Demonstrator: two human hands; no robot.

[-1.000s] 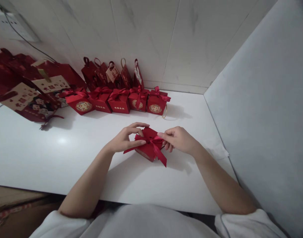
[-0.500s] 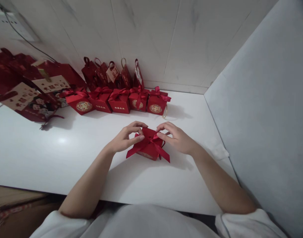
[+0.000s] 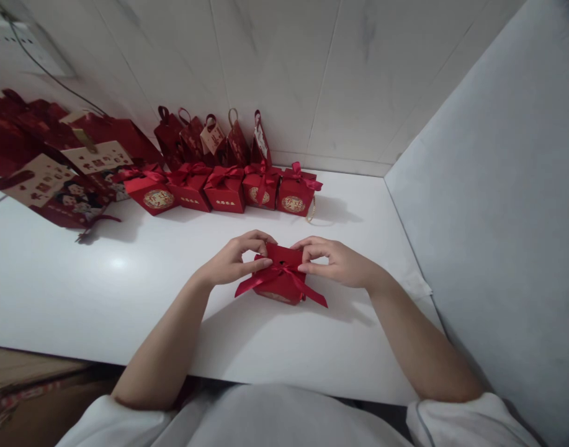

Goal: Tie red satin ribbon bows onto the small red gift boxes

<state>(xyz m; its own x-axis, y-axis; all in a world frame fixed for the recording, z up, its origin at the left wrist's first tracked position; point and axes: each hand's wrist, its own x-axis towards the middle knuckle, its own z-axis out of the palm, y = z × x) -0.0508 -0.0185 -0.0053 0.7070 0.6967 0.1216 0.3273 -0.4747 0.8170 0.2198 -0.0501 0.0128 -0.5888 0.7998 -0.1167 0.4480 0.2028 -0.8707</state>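
Note:
A small red gift box (image 3: 278,289) stands on the white table in front of me, its top flaps up. Across its front a red ribbon (image 3: 314,295) is tied, with one tail spreading to each side. My left hand (image 3: 240,257) pinches the ribbon at the left of the knot, thumb and fingers closed. On the other side my right hand (image 3: 333,261) pinches the ribbon to the right of the knot. What lies exactly between the fingertips is partly hidden by the fingers.
Behind stands a row of several red boxes (image 3: 224,197) with bows. Small pouch-like boxes with loops (image 3: 237,146) lean by the wall. At left are larger red gift bags (image 3: 56,192). A pale panel (image 3: 489,155) bounds the table on the right; white tissue (image 3: 417,282) lies beside it.
My right hand has moved slightly down and now pinches at the right of the knot. The right ribbon tail has swung outward. My left hand has barely moved.

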